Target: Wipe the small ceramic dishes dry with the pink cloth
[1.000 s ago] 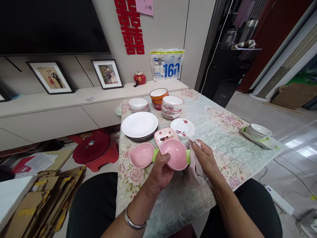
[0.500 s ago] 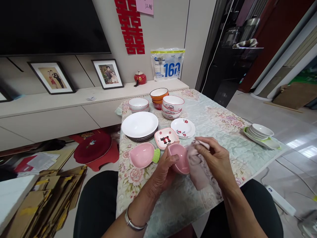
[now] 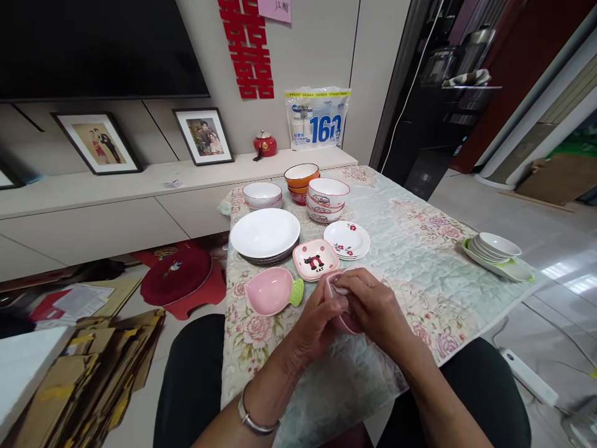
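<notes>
A small pink bowl [image 3: 347, 322] is gripped by my left hand [image 3: 317, 320], thumb over its rim, above the table's near edge. My right hand [image 3: 375, 305] is closed on a pale cloth [image 3: 341, 290] and presses it inside the bowl; most of the cloth is hidden by the fingers. Left of my hands lies a pink carrot-shaped dish [image 3: 270, 292] with a green end. Just beyond them sits a square pink dish [image 3: 316, 258] with a cat picture, beside a stack of white floral plates [image 3: 346, 238].
Large white plates [image 3: 265, 231] are stacked at the left. Behind them stand white bowls [image 3: 262, 194], orange bowls [image 3: 301, 175] and red-rimmed bowls [image 3: 328, 193]. Small dishes [image 3: 499, 244] rest on a green-edged tray [image 3: 513, 269] at the right edge. A floral cloth [image 3: 420, 249] covers the table.
My right hand has moved left with the cloth, from beside the pink bowl to inside it. The left hand keeps hold of the bowl. The view has shifted slightly.
</notes>
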Motion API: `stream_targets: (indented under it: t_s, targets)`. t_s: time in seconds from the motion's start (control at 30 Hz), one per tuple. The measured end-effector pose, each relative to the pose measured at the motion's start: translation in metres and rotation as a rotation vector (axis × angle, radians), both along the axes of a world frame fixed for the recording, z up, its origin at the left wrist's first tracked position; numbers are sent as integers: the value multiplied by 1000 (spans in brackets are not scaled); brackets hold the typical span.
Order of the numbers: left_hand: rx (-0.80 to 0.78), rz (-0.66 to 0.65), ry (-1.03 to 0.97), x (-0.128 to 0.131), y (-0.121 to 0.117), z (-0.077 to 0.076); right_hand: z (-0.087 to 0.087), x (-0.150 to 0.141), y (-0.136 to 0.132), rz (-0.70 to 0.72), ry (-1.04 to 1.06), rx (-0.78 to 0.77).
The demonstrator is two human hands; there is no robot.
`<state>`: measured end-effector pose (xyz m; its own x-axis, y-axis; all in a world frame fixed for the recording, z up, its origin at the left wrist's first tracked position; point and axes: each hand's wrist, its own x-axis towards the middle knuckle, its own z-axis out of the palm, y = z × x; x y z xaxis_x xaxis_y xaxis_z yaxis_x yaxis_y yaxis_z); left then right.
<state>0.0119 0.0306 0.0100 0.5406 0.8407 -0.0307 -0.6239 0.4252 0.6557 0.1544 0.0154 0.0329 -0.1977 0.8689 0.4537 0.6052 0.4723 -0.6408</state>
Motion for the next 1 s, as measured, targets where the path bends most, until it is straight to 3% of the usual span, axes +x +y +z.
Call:
stream_targets:
  t_s: [0.1,0.17,0.3,0.43,0.5,0.63,0.77,0.9,1.0]
  targets:
    - [44,24,72,1,-1,2,6,-1,-2,-127,-189,-171]
    - [63,37,117,1,-2,3,10,0,-2,-124,-214,-258]
    - [98,-15,198,1,-3,6,12,2,1,-90,149,-381]
    - [114,-69,86,3,-3,4,14,2,-2,-13,550,-490]
    - [96,-103,19,4,-3,3,17,2,-5,41,618,-460]
    - [75,-185,-7,4,-5,7,17,4,-4,71,542,-160]
    - [109,-170,-5,6,-8,11,7,0,1,-67,364,54]
    - [112,-93,6,6,-6,10,-2,-9,4,-297,237,86]
    - [102,-66,18,5,-3,6,-1,-12,1,-224,280,-19]
